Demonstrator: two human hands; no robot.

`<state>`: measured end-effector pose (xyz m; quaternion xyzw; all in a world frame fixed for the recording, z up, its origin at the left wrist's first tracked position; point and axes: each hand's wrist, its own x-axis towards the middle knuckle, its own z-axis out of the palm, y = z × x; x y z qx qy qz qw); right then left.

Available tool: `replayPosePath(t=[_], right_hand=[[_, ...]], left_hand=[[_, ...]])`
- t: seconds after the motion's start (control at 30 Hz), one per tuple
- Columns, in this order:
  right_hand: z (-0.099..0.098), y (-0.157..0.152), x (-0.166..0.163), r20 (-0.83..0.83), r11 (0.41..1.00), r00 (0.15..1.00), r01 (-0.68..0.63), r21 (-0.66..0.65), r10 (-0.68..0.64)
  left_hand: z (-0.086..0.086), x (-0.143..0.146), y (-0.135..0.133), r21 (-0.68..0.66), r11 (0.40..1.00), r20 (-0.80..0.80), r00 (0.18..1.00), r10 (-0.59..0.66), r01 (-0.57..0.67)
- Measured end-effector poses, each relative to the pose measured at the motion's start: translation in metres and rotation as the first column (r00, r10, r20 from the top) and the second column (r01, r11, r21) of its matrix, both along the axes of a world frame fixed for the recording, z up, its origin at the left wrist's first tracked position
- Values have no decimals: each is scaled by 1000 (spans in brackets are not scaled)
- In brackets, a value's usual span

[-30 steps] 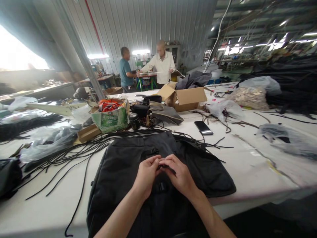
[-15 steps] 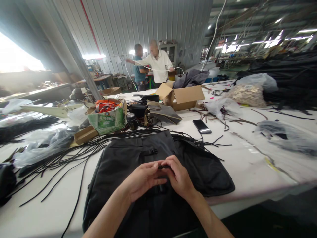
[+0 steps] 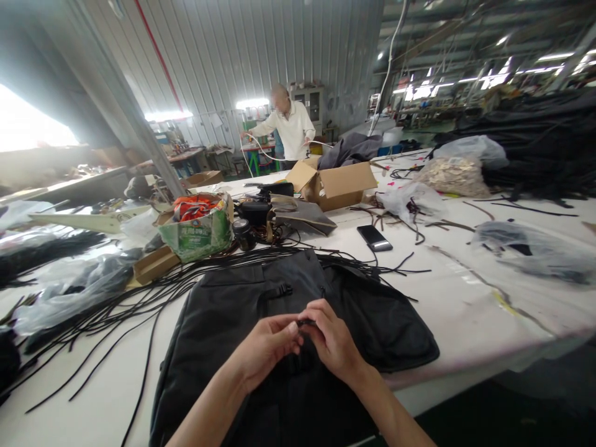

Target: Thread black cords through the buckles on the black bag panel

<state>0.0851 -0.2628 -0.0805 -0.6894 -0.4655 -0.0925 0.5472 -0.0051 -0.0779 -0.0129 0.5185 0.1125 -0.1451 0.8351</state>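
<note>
My hands have slid a little toward me on the black bag (image 3: 288, 310). Left hand (image 3: 265, 347) and right hand (image 3: 333, 341) meet, fingers pinched shut on a small black clip (image 3: 306, 323) lying crosswise between them, equally near both, above the surface (image 3: 465, 310).

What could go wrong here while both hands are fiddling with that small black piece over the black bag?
The small black piece is pinched only by the fingertips of the left hand and right hand; if it slips, it may be hard to spot against the black bag. The loose black cords lie along the bag's edge and could snag a forearm. The phone sits among stray cords and might get dragged.
</note>
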Motion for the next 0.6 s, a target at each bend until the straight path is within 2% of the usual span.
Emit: replayPosePath(t=[0.17,0.27,0.37,0.43,0.53,0.6], right_hand=[[5,-8,-3,-242,995,970,-7,103,32],[8,-10,-3,-382,986,923,20,168,47],[12,-10,-2,-474,989,879,21,149,53],[14,-8,-2,-497,993,866,4,120,57],[16,-4,-1,-497,992,862,-43,116,95],[14,-2,1,-480,993,872,-42,113,92]], left_hand=[[-4,1,4,46,987,44,987,153,-155],[-6,-2,7,170,964,99,977,191,-205],[-10,-3,5,288,926,133,968,211,-242],[-13,-4,1,395,882,183,963,199,-257],[-15,-5,-7,583,771,272,956,111,-256],[-14,-4,-11,629,736,298,952,69,-250]])
